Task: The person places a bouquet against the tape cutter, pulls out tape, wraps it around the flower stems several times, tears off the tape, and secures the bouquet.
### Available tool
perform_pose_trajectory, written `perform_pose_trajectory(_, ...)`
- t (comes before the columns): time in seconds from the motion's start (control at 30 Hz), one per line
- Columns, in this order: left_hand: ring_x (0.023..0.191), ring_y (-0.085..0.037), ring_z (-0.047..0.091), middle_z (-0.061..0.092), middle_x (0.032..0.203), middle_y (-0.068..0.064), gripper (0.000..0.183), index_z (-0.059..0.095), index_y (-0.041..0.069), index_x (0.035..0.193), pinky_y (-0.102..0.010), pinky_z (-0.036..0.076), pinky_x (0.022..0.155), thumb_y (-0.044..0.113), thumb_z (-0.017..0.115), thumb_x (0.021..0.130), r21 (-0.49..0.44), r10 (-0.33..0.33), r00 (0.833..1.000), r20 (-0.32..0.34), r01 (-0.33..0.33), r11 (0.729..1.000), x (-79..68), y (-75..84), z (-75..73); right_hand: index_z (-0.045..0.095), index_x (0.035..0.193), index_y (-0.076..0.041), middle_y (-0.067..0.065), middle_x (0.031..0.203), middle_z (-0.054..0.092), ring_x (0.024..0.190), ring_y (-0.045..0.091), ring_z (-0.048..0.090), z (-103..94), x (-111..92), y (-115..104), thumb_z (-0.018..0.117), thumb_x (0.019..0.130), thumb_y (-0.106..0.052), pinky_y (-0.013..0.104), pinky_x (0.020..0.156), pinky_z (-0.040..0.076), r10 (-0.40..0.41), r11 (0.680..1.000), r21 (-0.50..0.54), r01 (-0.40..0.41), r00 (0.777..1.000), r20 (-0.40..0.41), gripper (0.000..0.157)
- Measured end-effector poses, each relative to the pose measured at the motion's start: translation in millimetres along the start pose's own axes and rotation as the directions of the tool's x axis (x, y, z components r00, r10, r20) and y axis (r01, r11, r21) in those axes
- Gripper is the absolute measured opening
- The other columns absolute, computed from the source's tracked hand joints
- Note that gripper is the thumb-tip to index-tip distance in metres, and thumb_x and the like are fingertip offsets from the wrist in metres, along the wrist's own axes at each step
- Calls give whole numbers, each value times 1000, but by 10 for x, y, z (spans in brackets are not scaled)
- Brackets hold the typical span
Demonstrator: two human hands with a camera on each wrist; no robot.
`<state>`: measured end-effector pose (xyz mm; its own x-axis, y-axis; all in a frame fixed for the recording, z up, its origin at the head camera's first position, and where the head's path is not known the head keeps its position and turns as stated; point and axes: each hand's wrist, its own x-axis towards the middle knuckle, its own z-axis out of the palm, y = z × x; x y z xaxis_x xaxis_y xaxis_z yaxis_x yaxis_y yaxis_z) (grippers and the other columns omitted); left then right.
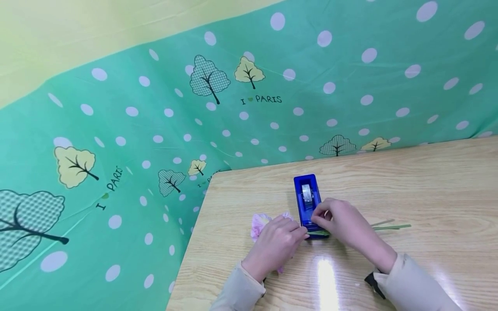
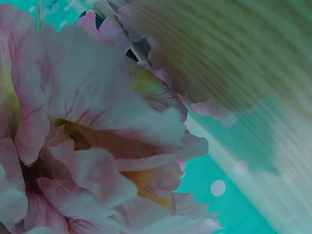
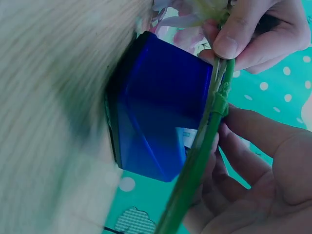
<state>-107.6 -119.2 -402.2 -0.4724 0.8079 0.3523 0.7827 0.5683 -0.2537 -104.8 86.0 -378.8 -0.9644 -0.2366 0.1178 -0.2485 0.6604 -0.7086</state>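
Observation:
Pink artificial flowers (image 2: 92, 170) with ruffled petals fill the left wrist view. Their green stems (image 3: 187, 170) run to the right across the front of a blue tape dispenser (image 1: 299, 190). My left hand (image 1: 278, 237) pinches the stems just below the blossoms, thumb on top in the right wrist view. At the dispenser's front end, my right hand (image 1: 342, 222) has thumb and forefinger brought together beside the stems. A wrinkled bit of clear tape (image 3: 220, 103) shows on the stems at those fingertips, seemingly pinched there; part of the grip is hidden.
The dispenser carries a roll of clear tape (image 1: 307, 194) and stands on a light wooden table (image 1: 439, 185). Behind and to the left hangs a green dotted cloth (image 1: 128, 129) with printed trees. The stem ends (image 1: 398, 227) stick out past my right wrist.

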Motion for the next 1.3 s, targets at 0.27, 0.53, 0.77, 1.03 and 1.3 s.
perform_pose_trajectory(0.27,82,-2,65,72,89,11,13,77,23,101,-23,53,93,26,65,97,0,-1,1000,8,1,1000,11,4,-21,75,89,-9,-3,79,64,69,9,54,1,-11,-5,71,91,-14,22,57,45,-7,998,68,10,999,-42,7)
perform_pose_trajectory(0.53,82,-2,66,71,86,11,13,78,23,98,-26,52,97,25,65,97,10,-3,1000,-3,3,1000,19,19,-12,75,98,-7,-1,86,71,75,12,59,-30,-42,-37,67,95,-20,24,60,48,69,988,143,-65,997,-18,16)
perform_pose_trajectory(0.77,83,-3,66,71,87,11,9,76,23,94,-27,53,97,26,68,95,14,8,1000,-6,-8,1000,24,29,3,75,101,-6,0,88,72,77,11,60,13,-64,-49,65,96,-19,23,62,50,72,973,222,-69,997,-7,17)
perform_pose_trajectory(1.03,84,-3,67,73,90,10,12,78,22,99,-27,53,97,26,66,96,20,-10,1000,12,10,1000,24,29,-15,74,104,-4,4,94,73,79,13,62,36,-124,-83,64,97,-20,25,64,51,146,948,283,-149,989,32,20)
perform_pose_trajectory(1.3,72,-1,61,72,84,11,12,78,21,97,-15,46,68,21,66,95,13,-17,1000,-6,17,1000,39,18,-54,72,106,-1,2,83,69,70,16,61,46,-166,-97,63,98,-19,24,57,48,162,917,354,-183,983,90,21)
